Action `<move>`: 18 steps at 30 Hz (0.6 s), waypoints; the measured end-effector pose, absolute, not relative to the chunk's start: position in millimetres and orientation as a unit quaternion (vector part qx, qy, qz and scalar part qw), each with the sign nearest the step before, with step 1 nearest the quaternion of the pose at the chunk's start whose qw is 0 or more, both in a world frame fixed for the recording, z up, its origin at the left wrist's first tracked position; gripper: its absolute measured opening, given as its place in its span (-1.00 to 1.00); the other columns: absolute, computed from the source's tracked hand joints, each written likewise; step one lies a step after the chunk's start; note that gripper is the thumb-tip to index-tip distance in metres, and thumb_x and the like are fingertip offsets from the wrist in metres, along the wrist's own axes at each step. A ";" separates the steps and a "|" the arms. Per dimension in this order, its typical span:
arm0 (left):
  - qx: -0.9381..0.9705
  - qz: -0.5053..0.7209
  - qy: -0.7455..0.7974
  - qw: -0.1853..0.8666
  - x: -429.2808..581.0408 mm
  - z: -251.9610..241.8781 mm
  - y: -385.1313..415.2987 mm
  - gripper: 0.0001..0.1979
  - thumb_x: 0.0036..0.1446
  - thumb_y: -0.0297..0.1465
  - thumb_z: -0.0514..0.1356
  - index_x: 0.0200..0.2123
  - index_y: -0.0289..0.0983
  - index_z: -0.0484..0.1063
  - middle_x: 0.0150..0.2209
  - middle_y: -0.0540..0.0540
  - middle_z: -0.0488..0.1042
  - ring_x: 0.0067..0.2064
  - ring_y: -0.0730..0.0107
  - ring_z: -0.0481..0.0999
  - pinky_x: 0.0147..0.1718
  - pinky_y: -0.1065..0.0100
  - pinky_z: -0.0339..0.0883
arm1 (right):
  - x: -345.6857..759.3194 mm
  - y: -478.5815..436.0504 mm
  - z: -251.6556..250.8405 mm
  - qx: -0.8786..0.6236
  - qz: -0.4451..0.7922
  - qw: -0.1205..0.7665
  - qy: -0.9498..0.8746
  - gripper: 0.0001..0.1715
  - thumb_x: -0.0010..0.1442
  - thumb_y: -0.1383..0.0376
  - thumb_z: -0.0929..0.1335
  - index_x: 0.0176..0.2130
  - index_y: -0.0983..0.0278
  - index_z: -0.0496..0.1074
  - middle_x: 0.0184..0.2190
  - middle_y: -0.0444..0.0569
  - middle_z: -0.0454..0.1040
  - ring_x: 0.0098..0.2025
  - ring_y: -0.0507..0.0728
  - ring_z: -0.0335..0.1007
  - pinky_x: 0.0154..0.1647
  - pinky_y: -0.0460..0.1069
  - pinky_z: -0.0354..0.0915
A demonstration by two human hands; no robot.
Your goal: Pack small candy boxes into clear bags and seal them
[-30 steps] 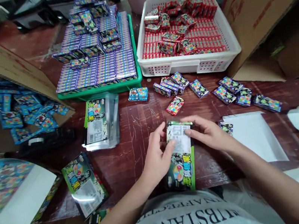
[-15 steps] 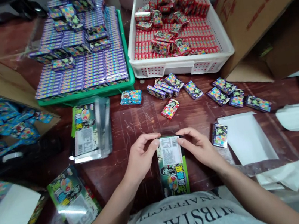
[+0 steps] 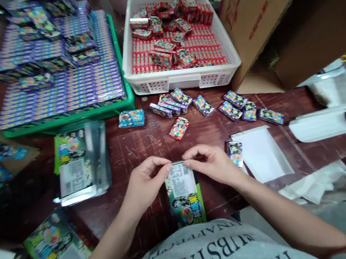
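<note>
A flat green and black printed candy packet [image 3: 185, 193] lies in front of me against my shirt, its white label at the far end. My left hand [image 3: 150, 179] pinches the far edge near its left corner, thumb against fingertips. Close beside it, my right hand [image 3: 210, 165] pinches the same edge nearer the middle. A small purple candy box [image 3: 235, 153] stands just right of my right hand. Beyond my hands lies a red candy box [image 3: 179, 128]. To the left is a stack of similar packets in clear plastic sleeves [image 3: 75, 162].
A green tray [image 3: 122, 67] piled with purple boxes and a white basket [image 3: 184, 77] of red boxes stand at the back. Several purple boxes [image 3: 204, 105] and blue boxes [image 3: 131, 118] lie nearer. A cardboard carton [image 3: 260, 15] and white paper sheet [image 3: 264, 154] are at right.
The view has turned to the right, so everything sits further left. My right hand has slid inward along the packet's far edge, closer to my left hand.
</note>
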State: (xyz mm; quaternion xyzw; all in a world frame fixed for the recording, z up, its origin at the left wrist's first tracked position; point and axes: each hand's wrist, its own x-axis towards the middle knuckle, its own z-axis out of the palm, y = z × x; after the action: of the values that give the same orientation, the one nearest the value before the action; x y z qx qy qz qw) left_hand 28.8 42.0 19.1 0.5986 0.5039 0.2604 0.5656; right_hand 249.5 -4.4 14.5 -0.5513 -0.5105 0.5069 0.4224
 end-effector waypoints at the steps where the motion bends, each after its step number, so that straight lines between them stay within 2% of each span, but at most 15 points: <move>1: 0.599 0.261 0.502 0.566 31.2 22.9 42.1 -0.80 0.15 -0.21 0.32 -0.29 -0.23 0.54 -0.31 -0.03 0.59 -0.24 0.31 0.54 -0.20 0.30 0.41 | 250.0 -3.5 16.5 -0.562 0.519 0.412 -0.495 -0.77 0.18 0.12 0.48 -0.22 0.21 0.59 -0.25 -0.08 0.63 -0.22 0.10 0.54 -0.11 0.05 0.44; 3: 0.601 0.258 0.497 0.570 33.0 27.8 43.6 -0.80 0.18 -0.22 0.30 -0.31 -0.24 0.53 -0.33 -0.02 0.59 -0.26 0.34 0.54 -0.20 0.31 0.41 | 251.9 -0.7 20.6 -0.568 0.546 0.392 -0.475 -0.76 0.17 0.11 0.48 -0.25 0.22 0.60 -0.29 -0.08 0.64 -0.27 0.10 0.54 -0.14 0.05 0.44; 7: 0.611 0.222 0.487 0.583 26.1 31.3 48.3 -0.78 0.21 -0.20 0.29 -0.32 -0.24 0.58 -0.31 -0.03 0.62 -0.26 0.34 0.57 -0.15 0.29 0.42 | 259.9 5.0 28.8 -0.542 0.580 0.366 -0.486 -0.80 0.18 0.14 0.47 -0.30 0.23 0.62 -0.31 -0.09 0.65 -0.27 0.09 0.54 -0.08 0.07 0.43; 11: 0.655 0.194 0.428 0.592 18.1 32.6 49.6 -0.83 0.19 -0.25 0.33 -0.23 -0.21 0.62 -0.18 -0.08 0.65 -0.14 0.29 0.61 -0.06 0.25 0.44 | 270.5 2.9 30.7 -0.506 0.601 0.364 -0.500 -0.82 0.19 0.14 0.48 -0.26 0.19 0.64 -0.26 -0.09 0.66 -0.23 0.10 0.56 -0.08 0.08 0.45; 14: 0.679 0.194 0.399 0.585 19.5 33.2 48.8 -0.81 0.18 -0.30 0.35 -0.14 -0.19 0.59 -0.13 -0.08 0.62 -0.12 0.31 0.61 -0.07 0.27 0.45 | 280.4 -4.9 31.4 -0.466 0.574 0.376 -0.559 -0.84 0.24 0.16 0.46 -0.19 0.12 0.65 -0.12 -0.09 0.64 -0.08 0.10 0.56 0.03 0.09 0.44; 18: 0.719 0.186 0.359 0.565 34.6 31.7 54.2 -0.90 0.25 -0.33 0.29 -0.20 -0.19 0.57 -0.14 -0.07 0.60 -0.11 0.35 0.59 -0.06 0.29 0.44 | 305.0 -18.3 36.5 -0.445 0.520 0.367 -0.630 -0.77 0.30 0.21 0.43 -0.03 0.06 0.61 0.05 -0.07 0.57 0.17 0.10 0.42 0.22 0.10 0.32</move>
State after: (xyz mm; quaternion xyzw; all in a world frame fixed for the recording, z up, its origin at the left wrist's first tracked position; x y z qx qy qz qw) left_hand 34.6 54.2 31.7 0.7190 0.3595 0.1863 0.5649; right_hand 305.0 -18.3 36.5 -0.4451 -0.6298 0.5199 0.3674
